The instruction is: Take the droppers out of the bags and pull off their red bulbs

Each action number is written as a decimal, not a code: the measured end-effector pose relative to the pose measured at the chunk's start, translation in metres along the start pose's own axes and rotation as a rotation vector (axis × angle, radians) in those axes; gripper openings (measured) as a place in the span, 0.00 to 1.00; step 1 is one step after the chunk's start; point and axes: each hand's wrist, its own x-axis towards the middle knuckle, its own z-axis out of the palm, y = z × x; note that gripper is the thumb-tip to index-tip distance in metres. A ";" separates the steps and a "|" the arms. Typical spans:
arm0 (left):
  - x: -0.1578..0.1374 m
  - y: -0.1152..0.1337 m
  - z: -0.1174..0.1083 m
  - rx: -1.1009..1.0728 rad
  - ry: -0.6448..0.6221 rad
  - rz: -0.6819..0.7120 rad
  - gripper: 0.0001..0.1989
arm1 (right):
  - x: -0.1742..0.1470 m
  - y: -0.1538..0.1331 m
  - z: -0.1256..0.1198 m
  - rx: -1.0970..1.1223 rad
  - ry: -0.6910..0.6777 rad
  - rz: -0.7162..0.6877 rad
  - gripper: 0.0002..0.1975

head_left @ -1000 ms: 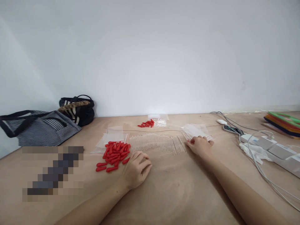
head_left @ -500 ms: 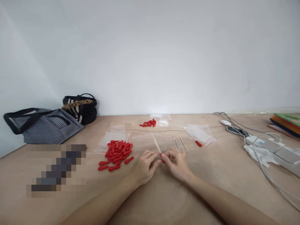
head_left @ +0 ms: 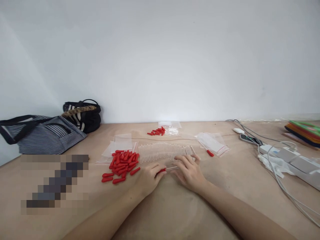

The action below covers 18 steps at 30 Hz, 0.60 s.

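Note:
My left hand is closed on a red rubber dropper bulb, pinched between thumb and fingers. Out of the bulb's narrow end a thin glass dropper tube points right, lying nearly level. The tube's far part passes into the fingers of my right hand, which close around it and hide its tip. Just beyond both hands lies a long row of glass tubes, side by side. To the left of my left hand is a pile of red bulbs.
Clear plastic bags lie behind the pile. More bags and a dropper with a red bulb are on the right. Small red bulbs sit at the back. A power strip with cables is far right, a striped bag far left.
The dropper has swung from pointing away from me to lying sideways. Its red bulb is now in my left hand instead of my right, and my right hand has shifted to the tube.

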 end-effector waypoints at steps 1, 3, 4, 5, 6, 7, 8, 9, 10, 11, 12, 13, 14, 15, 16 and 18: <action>0.000 0.000 0.001 0.025 -0.002 0.021 0.06 | 0.001 0.001 0.003 0.006 -0.030 -0.041 0.08; -0.001 0.000 0.002 0.057 0.000 0.048 0.06 | 0.002 0.002 0.009 0.034 -0.072 -0.090 0.08; -0.002 0.001 0.002 0.062 0.005 0.053 0.06 | 0.002 0.002 0.011 0.057 -0.088 -0.101 0.08; -0.002 0.001 0.002 0.063 0.005 0.054 0.05 | 0.002 0.002 0.012 0.081 -0.104 -0.104 0.08; -0.002 0.001 0.002 0.063 -0.002 0.054 0.04 | 0.001 0.002 0.013 0.105 -0.126 -0.101 0.09; -0.003 0.002 0.001 0.064 -0.018 0.056 0.03 | 0.000 0.002 0.013 0.124 -0.150 -0.095 0.10; -0.003 0.002 0.001 0.067 -0.035 0.060 0.03 | -0.001 0.001 0.013 0.138 -0.175 -0.088 0.10; -0.003 0.003 0.001 0.069 -0.051 0.067 0.05 | -0.001 0.001 0.013 0.147 -0.197 -0.080 0.11; -0.003 0.003 0.001 0.070 -0.060 0.073 0.07 | -0.001 0.000 0.011 0.151 -0.212 -0.070 0.11; -0.003 0.003 0.001 0.069 -0.063 0.079 0.08 | -0.001 -0.001 0.010 0.153 -0.228 -0.060 0.11; -0.003 0.002 0.000 0.069 -0.064 0.084 0.08 | -0.001 -0.001 0.008 0.157 -0.245 -0.050 0.11; -0.003 0.001 -0.001 0.072 -0.060 0.084 0.09 | -0.001 0.000 0.006 0.160 -0.264 -0.040 0.11; -0.004 -0.002 -0.003 0.081 -0.048 0.078 0.10 | -0.001 0.001 0.003 0.160 -0.285 -0.025 0.12; -0.005 -0.006 -0.006 0.094 -0.032 0.067 0.10 | -0.001 0.004 0.000 0.156 -0.306 -0.004 0.12; -0.006 -0.010 -0.010 0.112 -0.003 0.050 0.11 | -0.003 0.008 -0.004 0.147 -0.323 0.025 0.13; -0.008 -0.020 -0.018 0.138 0.073 0.016 0.12 | -0.006 0.016 -0.011 0.121 -0.332 0.102 0.14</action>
